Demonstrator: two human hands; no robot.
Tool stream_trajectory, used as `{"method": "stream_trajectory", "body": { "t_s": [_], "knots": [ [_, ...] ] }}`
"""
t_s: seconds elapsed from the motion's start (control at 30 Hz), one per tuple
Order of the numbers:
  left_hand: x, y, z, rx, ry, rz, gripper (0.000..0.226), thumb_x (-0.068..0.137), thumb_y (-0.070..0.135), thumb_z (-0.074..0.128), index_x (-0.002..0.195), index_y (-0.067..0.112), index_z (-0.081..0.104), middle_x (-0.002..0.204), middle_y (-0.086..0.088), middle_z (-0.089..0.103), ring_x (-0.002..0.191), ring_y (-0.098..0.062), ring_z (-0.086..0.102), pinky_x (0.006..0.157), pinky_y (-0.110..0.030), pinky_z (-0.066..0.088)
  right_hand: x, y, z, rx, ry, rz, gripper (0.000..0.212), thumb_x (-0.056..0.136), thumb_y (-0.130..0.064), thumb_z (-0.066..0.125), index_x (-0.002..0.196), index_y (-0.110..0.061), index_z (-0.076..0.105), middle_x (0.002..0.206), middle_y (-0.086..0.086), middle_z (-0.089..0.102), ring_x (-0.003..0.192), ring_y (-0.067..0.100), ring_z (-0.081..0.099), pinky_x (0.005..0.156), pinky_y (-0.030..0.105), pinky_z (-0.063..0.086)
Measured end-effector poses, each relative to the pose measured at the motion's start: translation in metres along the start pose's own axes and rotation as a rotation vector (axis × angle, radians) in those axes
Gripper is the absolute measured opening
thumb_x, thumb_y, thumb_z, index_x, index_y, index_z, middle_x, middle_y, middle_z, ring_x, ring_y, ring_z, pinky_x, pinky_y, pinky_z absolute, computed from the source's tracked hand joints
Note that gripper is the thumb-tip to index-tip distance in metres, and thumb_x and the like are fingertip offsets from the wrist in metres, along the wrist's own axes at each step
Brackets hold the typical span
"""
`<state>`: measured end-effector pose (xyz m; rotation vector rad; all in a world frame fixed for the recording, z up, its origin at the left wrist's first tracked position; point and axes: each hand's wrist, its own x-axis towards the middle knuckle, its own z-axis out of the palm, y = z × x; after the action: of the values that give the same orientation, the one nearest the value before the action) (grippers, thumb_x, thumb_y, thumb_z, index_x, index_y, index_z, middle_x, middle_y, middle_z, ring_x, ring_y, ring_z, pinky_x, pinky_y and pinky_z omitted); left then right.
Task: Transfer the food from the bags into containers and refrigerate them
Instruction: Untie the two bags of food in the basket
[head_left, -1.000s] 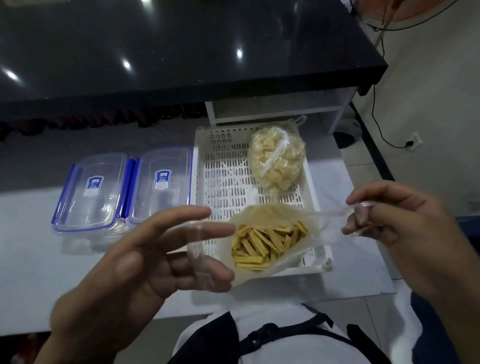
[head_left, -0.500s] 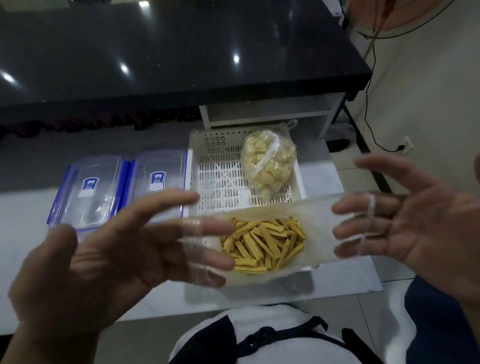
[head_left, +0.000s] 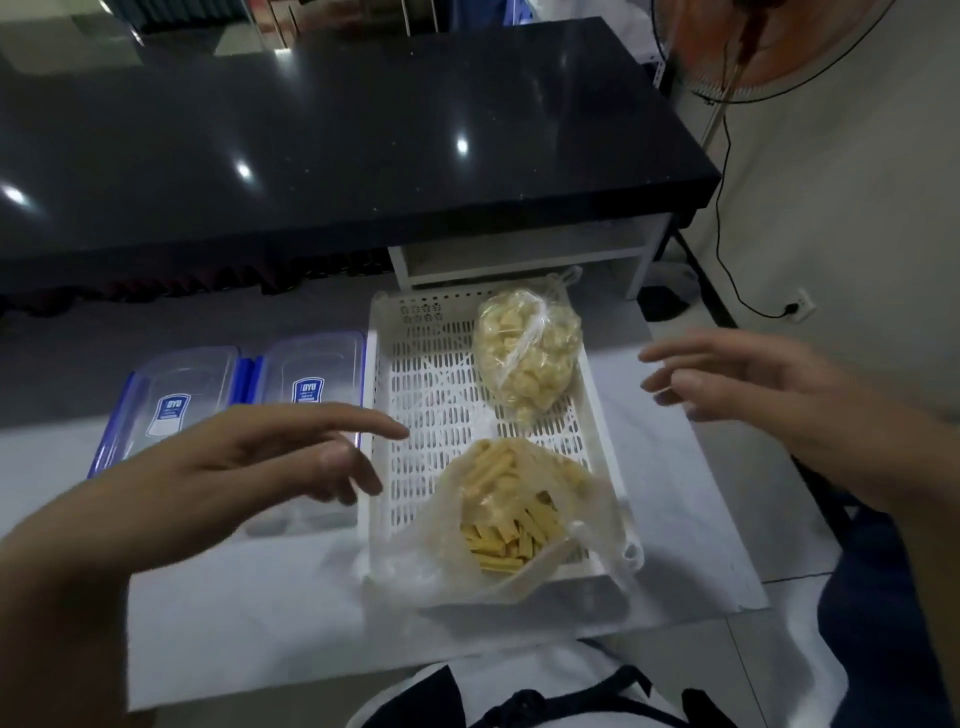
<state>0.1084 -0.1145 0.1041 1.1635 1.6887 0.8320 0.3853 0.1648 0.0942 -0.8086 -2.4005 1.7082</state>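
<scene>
two hands (head_left: 291, 457) (head_left: 737, 384) free | opened bag (head_left: 498, 519) mouth toward viewer, long axis front-back

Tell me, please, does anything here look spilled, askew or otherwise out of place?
Nothing has spilled. The opened bag of yellow sticks slumps over the white tray's near rim, its mouth gaping toward the table edge, with neither hand holding it. The knotted bag lies wholly inside the tray.

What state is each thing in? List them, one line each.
Bag of yellow sticks: open, lying in the tray, unheld.
Bag of pale chunks: tied shut, in the tray.
Left container: lid on.
Right container: lid on.
White tray: on the table, holding both bags.
Left hand: open, holding nothing.
Right hand: open, holding nothing.
</scene>
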Motion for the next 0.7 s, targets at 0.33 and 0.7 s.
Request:
{"method": "stream_trajectory", "body": {
  "t_s": [0.33,0.7],
  "knots": [
    [0.142,-0.029,0.012,0.296,0.23,0.001,0.041,0.094,0.039,0.063,0.134,0.039,0.056,0.136,0.016,0.055,0.122,-0.003,0.053,0.106,-0.035,0.046,0.108,0.05,0.049,-0.237,0.231,0.121,0.048,0.09,-0.046,0.066,0.135,-0.033,0.056,0.14,-0.011,0.053,0.127,0.009,0.047,0.094,0.028,0.038],
    [0.266,-0.029,0.026,0.718,0.148,0.111,0.047,0.095,0.021,0.053,0.142,0.027,0.052,0.151,0.003,0.045,0.138,-0.023,0.039,0.114,-0.046,0.034,0.174,0.057,0.084,-0.246,0.462,0.07,0.042,0.092,-0.035,0.066,0.131,-0.021,0.059,0.131,0.0,0.06,0.117,0.02,0.057,0.094,0.037,0.05]
  ]
}}
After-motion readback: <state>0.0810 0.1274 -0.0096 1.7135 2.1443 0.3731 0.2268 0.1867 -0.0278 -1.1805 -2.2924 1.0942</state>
